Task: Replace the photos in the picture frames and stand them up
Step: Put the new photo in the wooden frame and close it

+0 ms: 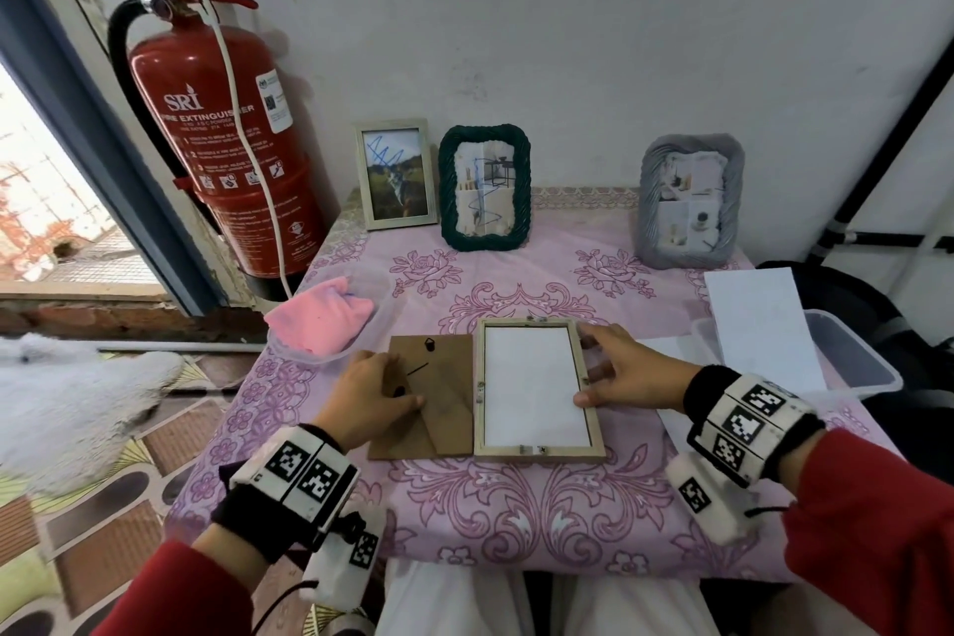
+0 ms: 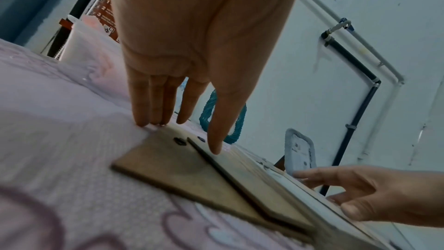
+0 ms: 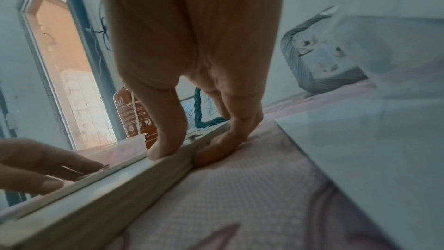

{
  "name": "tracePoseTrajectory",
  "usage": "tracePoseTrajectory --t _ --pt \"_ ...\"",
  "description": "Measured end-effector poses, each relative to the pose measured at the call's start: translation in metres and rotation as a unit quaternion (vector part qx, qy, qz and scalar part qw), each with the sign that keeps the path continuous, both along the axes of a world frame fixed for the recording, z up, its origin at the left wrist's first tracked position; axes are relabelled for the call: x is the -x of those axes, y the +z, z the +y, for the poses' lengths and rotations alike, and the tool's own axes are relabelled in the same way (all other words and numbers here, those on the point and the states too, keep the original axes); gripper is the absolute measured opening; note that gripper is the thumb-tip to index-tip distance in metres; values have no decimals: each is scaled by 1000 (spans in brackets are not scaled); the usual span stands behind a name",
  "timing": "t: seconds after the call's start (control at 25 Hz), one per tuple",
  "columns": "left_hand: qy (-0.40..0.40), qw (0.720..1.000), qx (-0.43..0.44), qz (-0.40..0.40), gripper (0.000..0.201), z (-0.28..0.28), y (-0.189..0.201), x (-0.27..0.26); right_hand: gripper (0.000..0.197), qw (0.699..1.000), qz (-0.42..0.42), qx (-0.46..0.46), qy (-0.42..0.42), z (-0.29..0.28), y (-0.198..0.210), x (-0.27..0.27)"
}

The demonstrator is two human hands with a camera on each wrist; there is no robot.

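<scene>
While the table (image 1: 516,506) under its pink floral cloth carries three frames already standing at the back, a silver frame (image 1: 396,173), a green rope frame (image 1: 485,186) and a grey frame (image 1: 692,201), the fourth, a pale wooden frame (image 1: 537,390), lies face down at the centre with a white sheet showing inside it. Just beside it, touching its left edge, lies the brown backing board (image 1: 428,398). The step in hand looks like closing up this last frame: the photo appears seated, so the next move calls for lifting the board, laying it squarely over the sheet and turning the small clips home. The left hand (image 1: 369,395) rests flat on the board, fingers straight. The right hand (image 1: 627,372) is spread along the frame's right rail. Only the right wrist view shows its thumb (image 3: 168,140) on top of the rail and its fingers (image 3: 230,138) bent against the rail's outer side; only the left wrist view shows the board's stand leg slightly raised.
</scene>
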State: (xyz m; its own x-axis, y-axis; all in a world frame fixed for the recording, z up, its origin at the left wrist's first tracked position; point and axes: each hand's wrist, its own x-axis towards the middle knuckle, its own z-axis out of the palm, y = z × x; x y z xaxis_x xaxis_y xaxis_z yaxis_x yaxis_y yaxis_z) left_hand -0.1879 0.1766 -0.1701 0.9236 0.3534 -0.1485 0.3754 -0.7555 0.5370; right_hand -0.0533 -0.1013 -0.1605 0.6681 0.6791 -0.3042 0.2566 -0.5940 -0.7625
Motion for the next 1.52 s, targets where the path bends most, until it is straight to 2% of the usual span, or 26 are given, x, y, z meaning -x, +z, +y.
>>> tracePoseTrajectory --t 0.08,0.24,0.48,0.6,0.76,1.0,1.24,1.52 --pt "-1 1000 24 -17 72 -2 0 3 81 1000 -12 -7 -6 1 -2 0" --pt "40 986 134 -90 71 -6 4 5 69 998 -25 -55 -8 -5 -9 -2" --pt "30 979 110 -169 58 -12 20 4 65 996 -32 -79 -8 -6 -15 -5" --pt "59 972 158 -166 56 -13 27 0 64 996 -36 -77 -12 -5 -16 -6" --pt "59 975 141 -160 48 -13 33 -2 71 997 -38 -67 -21 -7 -18 -6" --pt "70 946 177 -261 50 -15 49 -6 77 997 -47 -46 -32 -6 -17 -6" --pt "54 922 309 -228 50 -33 38 -14 89 997 -43 -28 -56 -7 -19 -6" --pt "43 930 308 -195 51 -51 15 -22 84 997 -48 -41 -46 -8 -20 -6"
